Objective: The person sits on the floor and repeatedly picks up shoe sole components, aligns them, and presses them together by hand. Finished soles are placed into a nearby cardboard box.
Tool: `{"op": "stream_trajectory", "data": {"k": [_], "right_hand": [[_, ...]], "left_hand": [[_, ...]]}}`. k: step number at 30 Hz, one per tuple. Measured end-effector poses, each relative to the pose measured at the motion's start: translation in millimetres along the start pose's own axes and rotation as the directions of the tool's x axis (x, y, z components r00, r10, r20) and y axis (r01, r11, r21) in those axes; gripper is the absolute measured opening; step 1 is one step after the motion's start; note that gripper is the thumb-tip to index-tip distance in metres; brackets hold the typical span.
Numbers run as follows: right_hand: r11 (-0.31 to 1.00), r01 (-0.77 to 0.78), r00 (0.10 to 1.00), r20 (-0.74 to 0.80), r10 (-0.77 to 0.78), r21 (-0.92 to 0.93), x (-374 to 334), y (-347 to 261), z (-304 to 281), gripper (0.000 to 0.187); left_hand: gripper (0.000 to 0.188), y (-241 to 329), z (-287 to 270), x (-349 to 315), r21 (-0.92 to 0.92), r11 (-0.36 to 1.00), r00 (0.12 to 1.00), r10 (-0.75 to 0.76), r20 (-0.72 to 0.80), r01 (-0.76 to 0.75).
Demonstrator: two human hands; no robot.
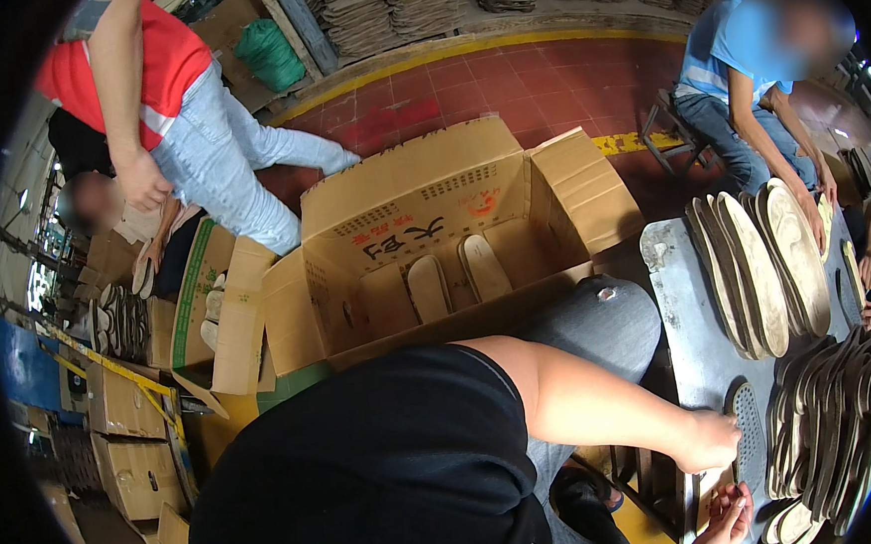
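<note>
Landmark: one grey table (pixel 694 341). On it, by your hands, lies one perforated sole (pixel 750 427). Your left hand (pixel 710 442) is curled against the sole's edge; your right hand (pixel 727 519), fingers bent, is near its lower end. Hands apart; cannot tell whether either grips. Also on table: two clusters of pale soles (pixel 752 278). Left of table: one open carton (pixel 590 188), two insoles (pixel 427 289) inside.
</note>
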State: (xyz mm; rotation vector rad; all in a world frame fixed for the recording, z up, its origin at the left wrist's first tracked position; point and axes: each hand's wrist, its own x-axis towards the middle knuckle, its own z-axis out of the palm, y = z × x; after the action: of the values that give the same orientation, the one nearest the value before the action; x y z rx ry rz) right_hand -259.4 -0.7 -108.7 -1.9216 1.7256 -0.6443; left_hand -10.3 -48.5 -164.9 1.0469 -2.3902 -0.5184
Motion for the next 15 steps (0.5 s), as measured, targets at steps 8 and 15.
{"op": "stream_trajectory", "data": {"k": [8,15], "right_hand": [[0.709,-0.236,0.963,0.257,0.08,0.664,41.3,97.0,26.7,0.054],[0.39,-0.399,0.915,0.387,0.111,0.83,53.9,127.8,42.5,0.051]], "left_hand": [[0.035,-11.8,4.0,18.6,0.145,0.969,0.978,0.189,0.091,-0.201],[0.037,-22.7,13.5,25.1,0.143,0.962,0.97,0.219,0.107,-0.233]]}}
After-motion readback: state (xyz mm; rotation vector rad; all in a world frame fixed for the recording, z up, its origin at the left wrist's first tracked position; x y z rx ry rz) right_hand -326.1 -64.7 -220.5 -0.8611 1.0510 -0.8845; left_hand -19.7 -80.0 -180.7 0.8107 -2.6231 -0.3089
